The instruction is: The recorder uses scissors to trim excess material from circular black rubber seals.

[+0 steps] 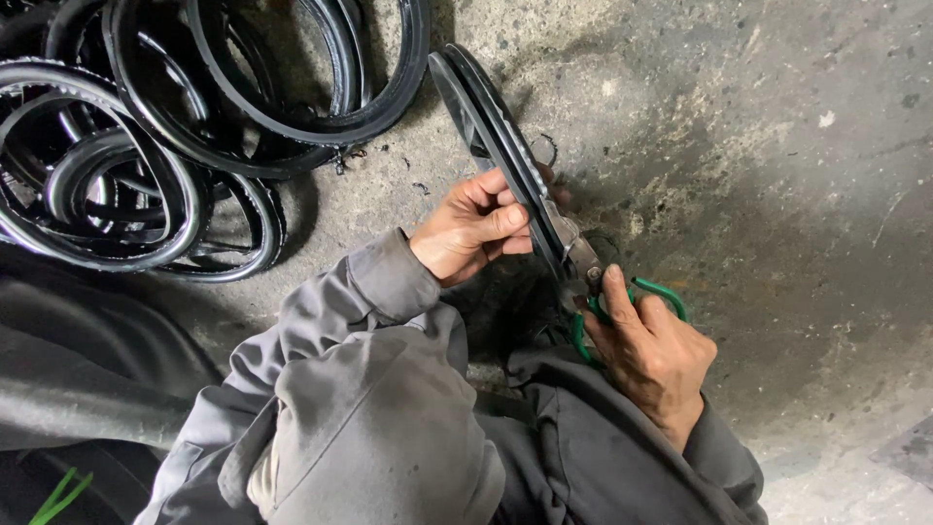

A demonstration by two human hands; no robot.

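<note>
Head view, looking down at concrete floor, stained dark around work spot, paler and dusty toward bottom right.

L hand: fingers curled together, clamped on black rubber strip, thumb lying across near face. Strip runs up and away from the hand toward top centre, looks like a folded or doubled band w/ a ribbed edge; far end rests near the pile, exact contact w/ floor hard to tell.

R hand: closed round green-handled shears, fingers through green loops, thumb extended up along the tool toward pivot. Metal blades point up-left and meet the strip just below L hand; blades appear set on the strip's lower end, how far closed – cannot tell, strip hides the edges.

Hands near each other, strip between them. Both arms in grey work sleeves, creased and grubby, filling lower centre.

Top left: pile of black rubber rings, many loops overlapping, some w/ lighter rim lines, lying flat on floor, well apart from R hand, near far end of strip. Small black scraps on floor between pile and L hand. Bottom left corner: thin green strands against dark material.
</note>
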